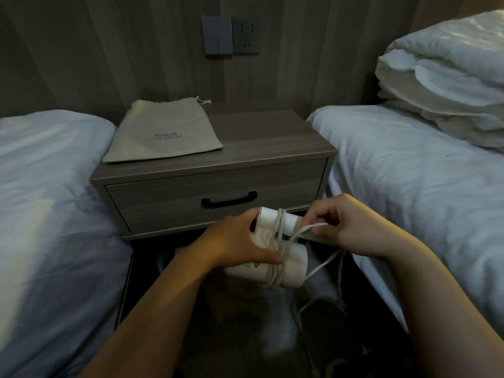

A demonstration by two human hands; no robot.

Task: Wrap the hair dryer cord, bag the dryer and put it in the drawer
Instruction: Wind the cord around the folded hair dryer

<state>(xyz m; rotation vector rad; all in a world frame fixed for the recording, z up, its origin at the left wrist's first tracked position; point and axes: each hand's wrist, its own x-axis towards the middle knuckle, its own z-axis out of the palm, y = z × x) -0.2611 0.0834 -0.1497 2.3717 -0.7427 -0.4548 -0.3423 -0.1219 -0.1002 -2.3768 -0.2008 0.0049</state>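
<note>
A folded white hair dryer [268, 236] is held low in front of the nightstand, with several turns of its white cord [316, 268] wound around its body. My left hand [234, 241] grips the dryer from the left. My right hand [346, 225] pinches a loop of the cord just right of the dryer; the loose rest of the cord hangs toward the floor. A flat grey drawstring bag [163, 135] lies on the left of the nightstand top. The drawer [169, 203] with a black handle [229, 199] is closed.
The grey wooden nightstand [272, 137] stands between two beds with white bedding, one at the left [49, 200] and one at the right [409, 186]. Folded duvets [447, 85] are piled on the right bed. A wall switch and socket [230, 35] sit above the nightstand.
</note>
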